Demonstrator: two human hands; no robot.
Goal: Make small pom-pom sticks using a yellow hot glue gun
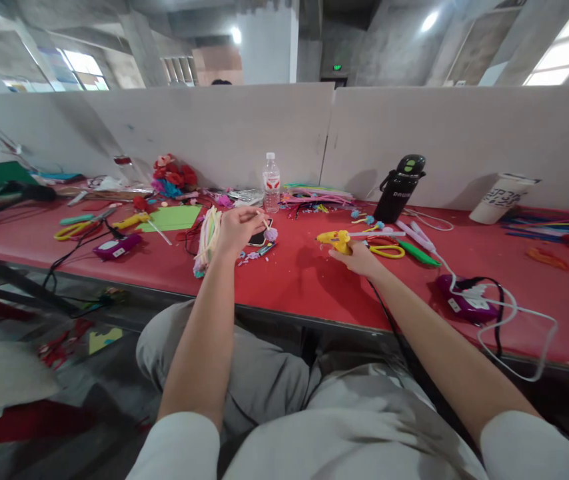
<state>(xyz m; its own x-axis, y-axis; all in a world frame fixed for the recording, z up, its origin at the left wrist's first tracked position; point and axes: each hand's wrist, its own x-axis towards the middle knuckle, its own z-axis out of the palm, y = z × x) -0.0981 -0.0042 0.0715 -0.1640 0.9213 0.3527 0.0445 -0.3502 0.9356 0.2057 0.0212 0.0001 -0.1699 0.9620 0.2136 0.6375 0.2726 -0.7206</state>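
Observation:
My left hand (237, 229) is closed in a pinch on a thin stick with a small purple pompom (270, 234) at its end, held just above the red table (294, 273). A bundle of pastel pipe cleaners (206, 241) lies right beside that hand. My right hand (359, 257) is wrapped around the handle of a yellow glue gun (333, 239), whose nozzle points left toward the pompom. The gun's black cord runs back along my right forearm. A phone (257, 238) lies partly hidden behind the pompom.
Yellow-handled scissors (387, 251), a green tool (418, 254) and a black flask (398, 189) sit right of the glue gun. A water bottle (271, 182), paper flowers (172, 175) and pipe cleaners line the white partition (464, 133). Purple power strips (467, 301) with cords lie on both sides.

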